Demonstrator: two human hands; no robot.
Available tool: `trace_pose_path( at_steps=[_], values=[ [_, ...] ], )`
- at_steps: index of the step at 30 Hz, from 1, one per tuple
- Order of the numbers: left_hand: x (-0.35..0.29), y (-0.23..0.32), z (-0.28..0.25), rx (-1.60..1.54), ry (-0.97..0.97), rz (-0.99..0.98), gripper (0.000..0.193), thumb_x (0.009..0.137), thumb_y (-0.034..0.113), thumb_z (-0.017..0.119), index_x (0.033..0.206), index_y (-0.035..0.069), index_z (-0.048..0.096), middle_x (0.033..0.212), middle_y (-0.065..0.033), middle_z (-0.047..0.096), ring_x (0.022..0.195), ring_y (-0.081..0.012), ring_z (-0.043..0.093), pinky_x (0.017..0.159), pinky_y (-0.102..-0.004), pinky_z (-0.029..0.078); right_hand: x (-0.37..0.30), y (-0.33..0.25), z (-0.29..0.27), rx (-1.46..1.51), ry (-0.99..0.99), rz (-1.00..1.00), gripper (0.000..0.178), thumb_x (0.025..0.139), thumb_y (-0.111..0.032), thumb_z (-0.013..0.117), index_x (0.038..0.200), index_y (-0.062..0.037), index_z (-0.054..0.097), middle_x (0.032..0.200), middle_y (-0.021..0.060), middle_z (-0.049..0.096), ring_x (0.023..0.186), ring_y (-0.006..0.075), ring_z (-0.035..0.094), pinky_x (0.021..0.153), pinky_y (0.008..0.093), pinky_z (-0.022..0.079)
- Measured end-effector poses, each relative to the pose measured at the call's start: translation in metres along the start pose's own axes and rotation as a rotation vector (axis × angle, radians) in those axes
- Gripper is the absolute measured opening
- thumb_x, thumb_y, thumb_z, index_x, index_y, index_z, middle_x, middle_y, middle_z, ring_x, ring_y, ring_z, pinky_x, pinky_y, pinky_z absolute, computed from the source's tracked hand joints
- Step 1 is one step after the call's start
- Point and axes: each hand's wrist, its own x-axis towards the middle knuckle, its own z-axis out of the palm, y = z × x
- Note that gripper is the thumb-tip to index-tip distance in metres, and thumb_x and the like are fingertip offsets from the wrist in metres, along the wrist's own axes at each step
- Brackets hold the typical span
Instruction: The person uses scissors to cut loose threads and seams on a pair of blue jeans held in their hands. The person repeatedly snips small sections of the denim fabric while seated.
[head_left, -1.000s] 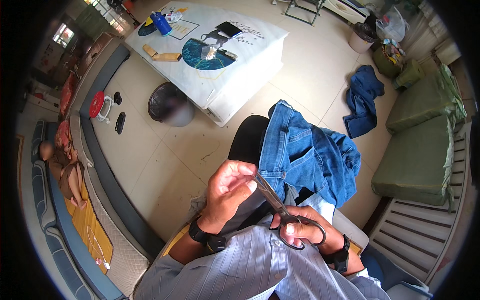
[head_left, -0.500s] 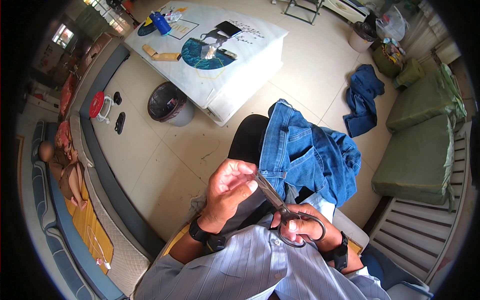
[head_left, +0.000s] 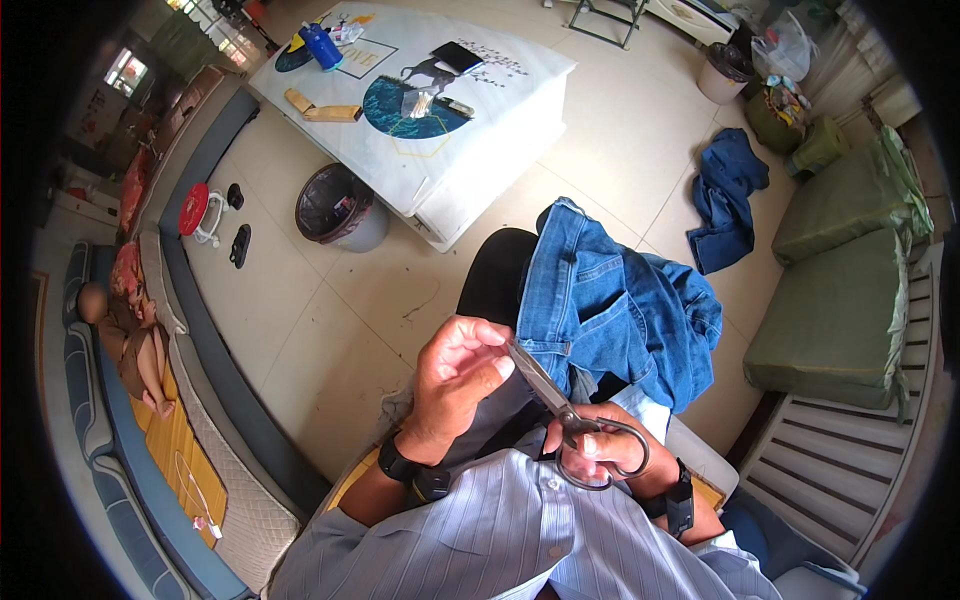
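Observation:
Blue jeans (head_left: 625, 310) lie bunched over my lap, their waistband running along the left side. My right hand (head_left: 598, 445) grips a pair of scissors (head_left: 542, 378) by its dark loop handles. The blades point up and left and look closed together. Their tips reach the fingertips of my left hand (head_left: 460, 375), beside the lower end of the waistband. The thumb and fingers of that hand are drawn together in a pinch; whatever they may hold is too small to make out.
Ahead stands a white table (head_left: 510, 130) with a blue bottle (head_left: 322, 46) and a dark tablet (head_left: 457, 58). A lined bin (head_left: 345, 210) is beside it. More jeans (head_left: 728, 200) lie on the floor, near green wrapped cushions (head_left: 835, 315). A person (head_left: 135, 335) rests on the left sofa.
Both hands stay in nearly the same place. The scissors and my right hand have shifted very slightly, and the handle loops sit a little differently.

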Motion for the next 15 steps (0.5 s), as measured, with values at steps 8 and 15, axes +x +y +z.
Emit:
trace_pose_path(
  at_steps=[8,15],
  values=[
    [0.0002,-0.0017,-0.0004,0.027,0.029,0.006,0.028,0.093,-0.006,0.072,0.117,0.003,0.060,0.115,-0.0071,0.068,0.105,-0.0119,0.064,0.093,-0.0293,0.053,-0.0007,-0.0088,0.0067,-0.118,0.045,0.043,0.035,0.102,-0.030,0.071,0.117,0.0017,0.068,0.069,-0.0046,0.053,0.057,0.0035,0.047,0.053,0.0222,0.035],
    [0.0027,-0.0041,-0.0011,0.016,0.022,0.000,0.030,0.092,-0.009,0.072,0.117,0.003,0.060,0.111,-0.0055,0.067,0.099,-0.0105,0.063,0.088,-0.0272,0.052,-0.0035,-0.0101,0.0067,-0.165,0.046,0.018,0.037,0.098,-0.030,0.076,0.116,0.0012,0.069,0.070,-0.0036,0.056,0.057,0.0035,0.048,0.053,0.0220,0.036]
  ],
)
